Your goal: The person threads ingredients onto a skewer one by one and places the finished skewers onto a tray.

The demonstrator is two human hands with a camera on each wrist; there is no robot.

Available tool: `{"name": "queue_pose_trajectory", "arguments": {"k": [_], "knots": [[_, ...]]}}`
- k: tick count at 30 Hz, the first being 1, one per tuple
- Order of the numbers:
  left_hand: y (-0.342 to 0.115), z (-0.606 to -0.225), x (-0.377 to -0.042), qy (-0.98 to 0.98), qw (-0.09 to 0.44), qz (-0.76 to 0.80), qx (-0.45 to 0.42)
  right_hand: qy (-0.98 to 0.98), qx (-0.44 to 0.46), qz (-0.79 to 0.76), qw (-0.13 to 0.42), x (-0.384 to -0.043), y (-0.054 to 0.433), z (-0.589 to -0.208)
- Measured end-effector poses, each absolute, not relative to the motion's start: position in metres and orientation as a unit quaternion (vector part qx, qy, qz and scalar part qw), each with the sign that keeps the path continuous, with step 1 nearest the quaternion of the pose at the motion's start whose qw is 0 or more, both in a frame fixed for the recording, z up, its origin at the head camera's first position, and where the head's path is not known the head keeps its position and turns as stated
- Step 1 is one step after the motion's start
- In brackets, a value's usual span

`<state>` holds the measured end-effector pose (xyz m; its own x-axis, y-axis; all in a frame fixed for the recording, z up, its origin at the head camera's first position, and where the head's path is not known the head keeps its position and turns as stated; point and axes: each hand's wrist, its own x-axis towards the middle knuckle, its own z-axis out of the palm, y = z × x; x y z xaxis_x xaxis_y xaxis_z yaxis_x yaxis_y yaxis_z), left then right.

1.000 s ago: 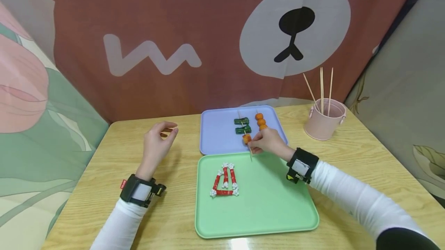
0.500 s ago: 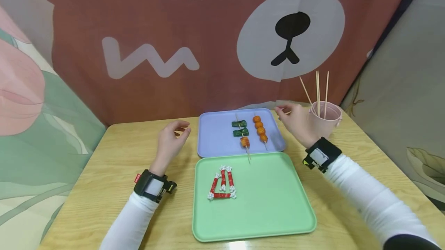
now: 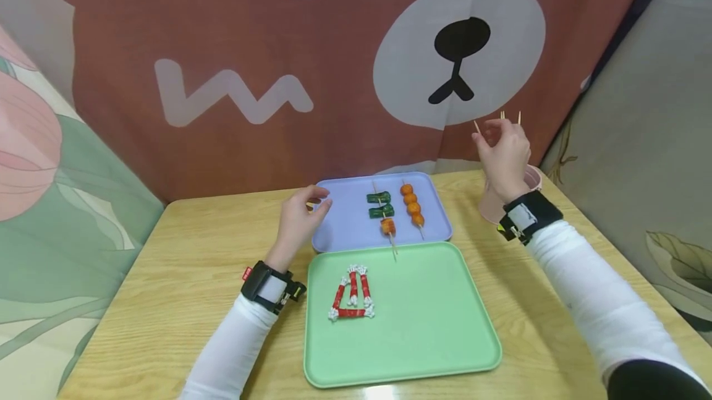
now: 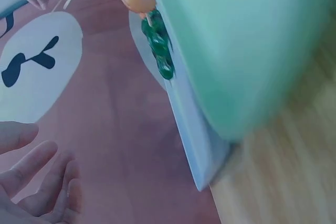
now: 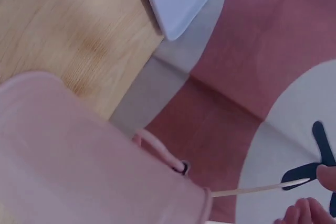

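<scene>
Judging by the two loaded skewers (image 3: 412, 208) between our left hand (image 3: 300, 214) and right hand (image 3: 505, 156), we'd call those done; the loose red-and-white pieces (image 3: 351, 313), nearer us than either hand, are probably still to go. Left's loosely curled, empty; right's at a stick (image 5: 262, 188), thumb and fingers parted. Versus the earlier frame, right's gone up, left's slid inward.

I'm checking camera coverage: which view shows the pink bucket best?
The right wrist view: the pink bucket looms large there, with its handle visible, though the frame cuts part of it off. In the head view, the right hand hides much of it; the left wrist view doesn't show it.
</scene>
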<state>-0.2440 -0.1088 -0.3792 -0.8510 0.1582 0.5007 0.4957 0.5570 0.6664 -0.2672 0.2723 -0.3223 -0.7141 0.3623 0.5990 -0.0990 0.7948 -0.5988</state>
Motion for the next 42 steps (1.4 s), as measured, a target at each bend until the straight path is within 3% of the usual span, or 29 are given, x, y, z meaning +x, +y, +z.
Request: {"name": "queue_pose_trajectory", "arguments": {"k": [8, 17, 29, 42], "knots": [[-0.099, -0.377, -0.243, -0.863, 0.184, -0.425, -0.199, -0.896, -0.068, 0.299, 0.32, -0.279, 0.279, -0.323], [-0.103, -0.382, -0.242, -0.867, 0.172, -0.425, -0.195, -0.894, -0.092, 0.309, 0.311, -0.283, 0.283, -0.323], [-0.101, -0.376, -0.243, -0.861, 0.183, -0.434, -0.194, -0.88, -0.1, 0.317, 0.34, -0.277, 0.28, -0.316], [-0.089, -0.357, -0.246, -0.841, 0.195, -0.466, -0.194, -0.843, -0.085, 0.325, 0.42, -0.267, 0.273, -0.298]]}}
